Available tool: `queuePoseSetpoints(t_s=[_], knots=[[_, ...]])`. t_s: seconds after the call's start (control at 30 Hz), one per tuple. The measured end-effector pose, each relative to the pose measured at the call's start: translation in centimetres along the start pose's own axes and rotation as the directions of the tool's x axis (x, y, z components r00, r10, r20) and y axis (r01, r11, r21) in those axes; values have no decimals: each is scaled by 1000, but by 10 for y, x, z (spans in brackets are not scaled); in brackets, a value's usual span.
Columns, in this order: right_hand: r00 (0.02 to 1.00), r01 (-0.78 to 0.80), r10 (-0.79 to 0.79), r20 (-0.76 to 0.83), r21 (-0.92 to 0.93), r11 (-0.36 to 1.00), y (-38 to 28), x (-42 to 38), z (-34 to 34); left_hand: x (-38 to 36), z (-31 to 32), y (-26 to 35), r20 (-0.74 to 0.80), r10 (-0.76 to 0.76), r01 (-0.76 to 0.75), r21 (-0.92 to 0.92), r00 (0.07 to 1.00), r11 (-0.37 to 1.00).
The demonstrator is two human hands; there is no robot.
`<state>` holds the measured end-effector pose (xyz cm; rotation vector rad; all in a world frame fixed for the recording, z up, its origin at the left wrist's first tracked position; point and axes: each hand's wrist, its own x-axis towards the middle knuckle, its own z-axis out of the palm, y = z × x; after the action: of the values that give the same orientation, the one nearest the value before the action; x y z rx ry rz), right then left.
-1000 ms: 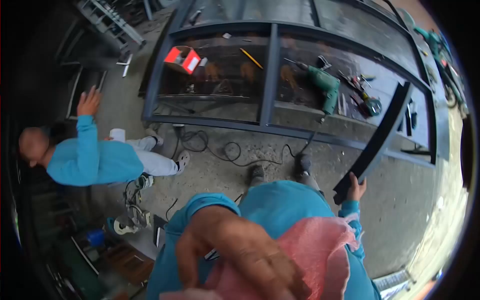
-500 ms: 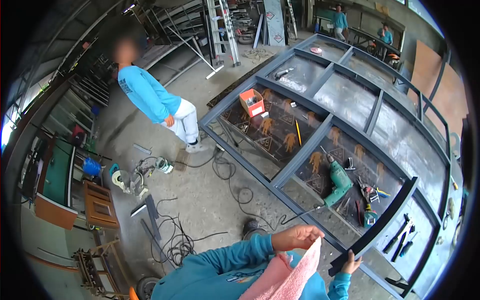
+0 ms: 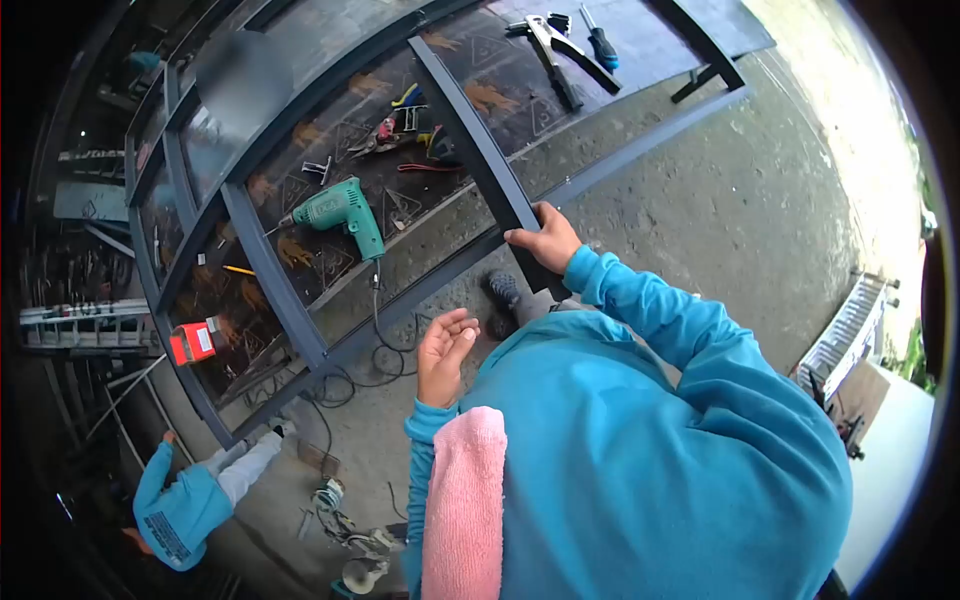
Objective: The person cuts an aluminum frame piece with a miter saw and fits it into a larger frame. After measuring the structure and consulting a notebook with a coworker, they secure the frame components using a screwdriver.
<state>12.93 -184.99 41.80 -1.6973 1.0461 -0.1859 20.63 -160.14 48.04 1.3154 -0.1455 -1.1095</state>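
Well left of the left hand, lower in view, a co-worker in a turquoise top and pale trousers. Level with the left hand but well apart, a red-and-white cardboard box, then, higher, a thin yellow pencil. Spread out beyond both hands, a large dark grey metal frame with crossbars. Between its rails, up and left of the left hand, a green pistol-shaped power drill, black cord trailing down near the left hand. Left hand open, fingers loosely curled. Just below it, toward the body, a pink terry cloth. Next, a long dark grey metal bar, gripped near its lower end by the right hand, slanting up and left from there over the frame; contact with it hard to tell. Beyond the right hand, a silver-and-black pliers-like tool, and just right of that a blue-and-black screwdriver.
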Motion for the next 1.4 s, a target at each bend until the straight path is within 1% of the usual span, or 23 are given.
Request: queuePoseSetpoints(t_s=[0.03,0.13,0.23,0.27,0.4,0.5,0.53,0.63,0.67,0.77,0.8,0.87,0.9,0.93,0.97,1.03,1.07,1.17,1.2,1.27,1.3,1.37,1.4], knots=[[1000,-19,19,3,-17,1000,-9,-3,-9,-5,1,-8,27,-49,48,23,998,999],[1000,-12,13,15,-20,1000,-15,10,-19,8,1,-28,41,-38,37,40,998,999],[1000,3,-3,18,-3,1000,-25,36,-39,28,23,-38,1,26,-26,106,1000,994],[999,7,-7,32,13,1000,-27,47,-42,40,28,-37,-3,82,-81,163,997,983],[989,132,-136,64,68,989,-31,99,-50,95,62,-10,-55,231,-180,463,971,868],[986,115,-123,111,76,990,-18,129,-52,144,87,2,-58,342,-249,572,938,781],[983,149,-154,103,58,987,-19,132,-56,157,96,9,-65,312,-214,597,948,774],[979,112,-118,167,49,993,-18,144,-69,195,113,3,-61,364,-252,618,929,745],[980,128,-129,152,18,992,-20,146,-73,204,117,2,-37,323,-234,615,946,753],[976,65,-74,204,54,996,-17,161,-76,224,129,-7,-81,245,-169,519,966,838],[973,90,-102,207,63,994,-15,164,-75,229,128,-6,-38,147,-107,514,988,851],[968,142,-156,199,84,986,-10,168,-73,243,127,-10,46,49,-66,505,998,860],[970,145,-154,190,61,988,-8,169,-72,247,125,-13,88,-4,-41,504,996,862],[973,141,-146,179,38,989,-11,166,-74,245,135,2,129,-49,-1,365,990,931],[976,140,-140,167,12,990,-11,165,-76,247,134,-5,177,-70,11,318,982,948],[970,189,-189,154,9,982,-9,171,-77,257,135,-14,266,-82,23,218,960,976],[967,209,-207,149,8,978,-7,171,-78,259,138,-13,274,-116,72,165,955,984],[975,125,-136,175,73,989,-9,168,-85,260,147,-11,264,-69,9,223,962,975],[977,98,-115,181,102,990,-7,165,-85,260,147,-9,270,-69,11,211,960,977],[976,116,-133,175,107,988,-7,168,-84,262,149,-8,290,-67,12,185,955,983],[975,126,-144,170,111,986,-8,168,-84,264,149,-10,280,-84,43,149,956,988],[975,137,-146,170,66,988,-7,169,-83,268,147,-12,268,-117,97,86,956,992],[974,143,-149,171,45,989,-8,169,-83,267,146,-15,257,-104,79,106,961,991]])
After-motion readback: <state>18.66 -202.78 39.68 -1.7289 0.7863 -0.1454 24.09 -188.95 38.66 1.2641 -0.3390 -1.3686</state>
